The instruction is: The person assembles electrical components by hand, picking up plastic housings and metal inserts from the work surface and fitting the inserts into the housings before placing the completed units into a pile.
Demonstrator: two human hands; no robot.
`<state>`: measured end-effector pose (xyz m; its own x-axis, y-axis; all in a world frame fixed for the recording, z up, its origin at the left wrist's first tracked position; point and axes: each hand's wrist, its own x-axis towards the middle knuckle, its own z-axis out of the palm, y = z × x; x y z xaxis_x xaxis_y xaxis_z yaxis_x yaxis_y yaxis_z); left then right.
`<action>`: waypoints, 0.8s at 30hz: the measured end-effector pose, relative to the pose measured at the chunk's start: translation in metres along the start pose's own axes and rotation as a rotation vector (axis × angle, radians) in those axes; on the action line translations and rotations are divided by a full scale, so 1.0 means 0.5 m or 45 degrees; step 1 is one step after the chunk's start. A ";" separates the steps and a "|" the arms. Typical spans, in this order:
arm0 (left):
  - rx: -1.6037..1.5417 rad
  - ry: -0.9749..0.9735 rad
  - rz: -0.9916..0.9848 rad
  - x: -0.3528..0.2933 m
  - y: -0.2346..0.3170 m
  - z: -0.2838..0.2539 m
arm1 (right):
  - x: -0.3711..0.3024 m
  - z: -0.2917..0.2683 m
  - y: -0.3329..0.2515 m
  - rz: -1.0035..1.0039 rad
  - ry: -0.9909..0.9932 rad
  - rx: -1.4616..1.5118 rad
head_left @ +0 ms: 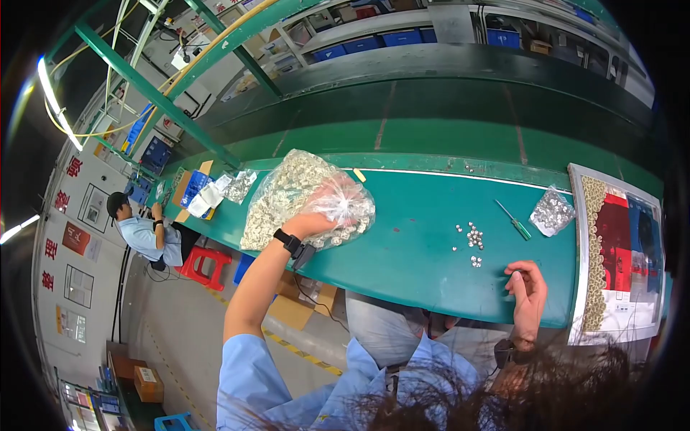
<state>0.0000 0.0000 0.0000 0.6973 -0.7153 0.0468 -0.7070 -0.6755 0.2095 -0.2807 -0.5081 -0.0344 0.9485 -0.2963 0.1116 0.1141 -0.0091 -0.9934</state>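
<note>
Left hand: your left hand [316,223] reaches into the big clear bag [284,197], fingers seen through the plastic; how far they close, and on what, you cannot tell from this view.
Big bag: rests on the green table [420,276], left of your middle, filled with small pale parts.
Right hand: your right hand [528,291] is partly open over the table's near edge, fingers loosely bent, with nothing seen in it.
Metal parts: loose small metal parts [474,237] lie between your 2 hands, nearer the right.
Screwdriver: 1 screwdriver [514,221] (green handle toward you) lies beside the small bag [553,211] of metal pieces.
Board: the picture board [627,302] stands at the right, pale rings [595,251] along its left side.
Far left: a seated co-worker [147,237], near an open carton [183,214].
</note>
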 end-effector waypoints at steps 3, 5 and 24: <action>0.226 -0.107 -0.117 -0.037 -0.026 -0.023 | -0.001 0.002 0.004 -0.010 -0.002 -0.003; 0.337 -0.168 -0.161 -0.041 -0.018 -0.045 | -0.002 0.001 0.004 -0.009 0.010 -0.005; 0.645 0.139 -0.304 -0.060 -0.049 0.012 | 0.000 0.007 -0.004 -0.048 -0.020 -0.071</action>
<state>-0.0044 0.0368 -0.0125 0.8338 -0.5278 0.1618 -0.4779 -0.8369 -0.2668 -0.2798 -0.5049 -0.0323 0.9485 -0.2797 0.1487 0.1334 -0.0729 -0.9884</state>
